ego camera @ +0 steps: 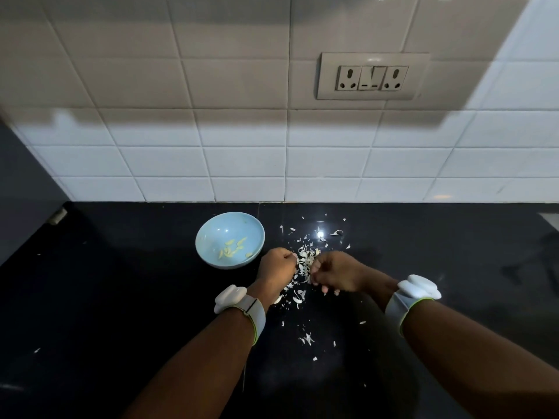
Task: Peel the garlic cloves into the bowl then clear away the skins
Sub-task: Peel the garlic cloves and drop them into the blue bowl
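Observation:
A light blue bowl [208, 228] sits on the black counter and holds several peeled yellowish garlic cloves [233, 249]. Just right of it lies a heap of white garlic skins [305, 259], with loose flakes scattered behind and in front of it. My left hand [276, 267] is curled at the heap's left edge, and its fingertips pinch a small pale garlic piece. My right hand [335, 272] is curled at the heap's right edge with its fingertips down among the skins. What they grip is mostly hidden. Both wrists wear white bands.
The black counter [121, 297] runs to a white tiled wall [242, 161] close behind the bowl. A socket plate [372, 76] is high on that wall. A dark grey panel [27, 192] closes the left side. Stray skin flakes [307, 339] lie between my forearms.

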Tool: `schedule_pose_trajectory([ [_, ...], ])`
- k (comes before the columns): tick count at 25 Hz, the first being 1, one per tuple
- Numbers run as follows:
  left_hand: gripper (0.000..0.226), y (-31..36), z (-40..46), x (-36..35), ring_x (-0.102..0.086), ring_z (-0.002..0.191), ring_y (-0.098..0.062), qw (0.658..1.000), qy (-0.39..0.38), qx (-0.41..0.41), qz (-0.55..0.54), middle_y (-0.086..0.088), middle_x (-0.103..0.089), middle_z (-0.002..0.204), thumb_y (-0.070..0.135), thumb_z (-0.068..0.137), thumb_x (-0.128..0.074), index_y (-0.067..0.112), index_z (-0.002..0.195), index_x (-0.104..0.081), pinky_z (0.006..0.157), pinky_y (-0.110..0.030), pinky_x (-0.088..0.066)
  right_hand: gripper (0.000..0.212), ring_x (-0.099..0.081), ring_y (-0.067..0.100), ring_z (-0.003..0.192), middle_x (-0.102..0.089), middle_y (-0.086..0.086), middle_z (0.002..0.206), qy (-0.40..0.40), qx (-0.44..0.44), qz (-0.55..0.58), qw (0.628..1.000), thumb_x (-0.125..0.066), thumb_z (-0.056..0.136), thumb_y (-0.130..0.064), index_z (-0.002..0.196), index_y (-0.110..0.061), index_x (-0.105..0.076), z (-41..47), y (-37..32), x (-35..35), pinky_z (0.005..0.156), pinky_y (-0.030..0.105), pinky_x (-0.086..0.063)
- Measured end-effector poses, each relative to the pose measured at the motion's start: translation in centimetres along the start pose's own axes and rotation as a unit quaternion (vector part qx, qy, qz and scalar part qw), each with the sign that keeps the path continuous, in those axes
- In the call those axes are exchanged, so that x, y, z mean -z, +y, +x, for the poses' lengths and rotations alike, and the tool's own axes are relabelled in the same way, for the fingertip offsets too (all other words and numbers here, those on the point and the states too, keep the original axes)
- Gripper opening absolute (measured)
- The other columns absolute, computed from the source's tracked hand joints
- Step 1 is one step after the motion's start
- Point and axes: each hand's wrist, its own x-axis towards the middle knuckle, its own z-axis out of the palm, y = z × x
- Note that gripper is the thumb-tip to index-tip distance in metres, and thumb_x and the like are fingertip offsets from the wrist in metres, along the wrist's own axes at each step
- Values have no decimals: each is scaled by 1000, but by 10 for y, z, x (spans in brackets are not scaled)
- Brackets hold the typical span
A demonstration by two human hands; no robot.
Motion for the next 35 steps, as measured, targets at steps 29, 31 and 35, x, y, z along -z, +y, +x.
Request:
schedule_pose_trajectory([
  [29,27,9,6,-20,-54,57,-17,992,32,5,-119,-5,-69,72,30,104,-53,21,84,-69,59,-28,-42,9,-67,4,92,-71,-22,94,183,-39,-105,977,-71,89,-36,93,-44,-72,5,34,12,88,32,-56],
  [31,22,7,7,-21,-56,60,-17,993,34,4,-113,-4,-70,73,28,103,-53,22,91,-70,63,-31,-47,12,-65,1,95,-69,-24,96,171,-16,-154,973,-65,91,-37,97,-44,-74,6,24,6,83,28,-53],
  [35,19,3,7,-20,-53,55,-16,991,48,8,-121,-3,-67,69,23,102,-55,19,91,-70,57,-27,-46,18,-65,13,100,-66,-14,108,165,53,-276,945,-59,94,-34,101,-40,-75,13,15,-7,82,29,-48],
])
